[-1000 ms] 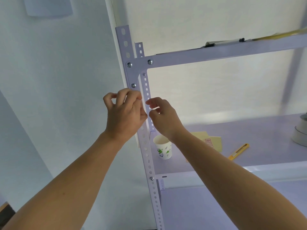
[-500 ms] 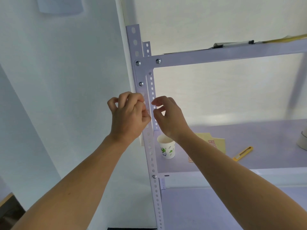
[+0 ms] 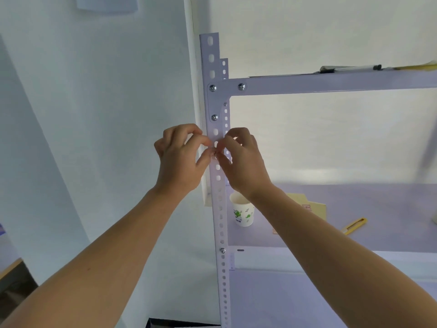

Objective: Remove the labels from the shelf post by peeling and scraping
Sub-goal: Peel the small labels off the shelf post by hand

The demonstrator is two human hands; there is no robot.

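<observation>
The shelf post (image 3: 221,233) is a pale lilac perforated upright in the middle of the head view. My left hand (image 3: 179,159) is on its left side, with thumb and forefinger pressed against the post's edge. From the right, my right hand (image 3: 244,164) pinches thumb and forefinger on a tiny pinkish label scrap (image 3: 214,155) on the post's front face. The fingertips of both hands nearly touch at that scrap. Most of the scrap is hidden by the fingertips.
A paper cup (image 3: 243,215) with green print stands on the lower shelf (image 3: 354,242) just right of the post. A cream paper (image 3: 315,207) and a yellow utility knife (image 3: 354,226) lie further right. A pen (image 3: 350,67) rests on the upper shelf beam (image 3: 331,82). A white pipe (image 3: 195,102) runs behind the post.
My left hand has slid off the post's front to its left edge, so the post now shows between the hands. Both hands stay at the same spot, fingertips closer together.
</observation>
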